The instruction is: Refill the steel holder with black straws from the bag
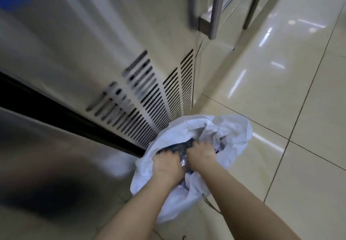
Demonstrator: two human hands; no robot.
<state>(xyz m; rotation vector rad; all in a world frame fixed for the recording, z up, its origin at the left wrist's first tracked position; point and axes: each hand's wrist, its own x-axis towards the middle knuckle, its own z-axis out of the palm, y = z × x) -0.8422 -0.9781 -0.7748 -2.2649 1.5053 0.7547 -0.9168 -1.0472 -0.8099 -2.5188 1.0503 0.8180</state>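
A large white plastic bag (232, 136) stands open on the tiled floor beside a metal cabinet. Inside it lies a clear-wrapped pack of black straws (182, 160), mostly hidden by my hands. My left hand (165, 165) reaches into the bag's mouth and presses on the pack with curled fingers. My right hand (201, 153) grips the same pack from its right side. The steel holder is not in view.
A steel cabinet with slotted vents (149, 97) rises to the left of the bag, with a dark gap (56, 108) along its lower panel. A metal door handle (215, 9) is at the top. Glossy cream floor tiles (280, 90) spread to the right.
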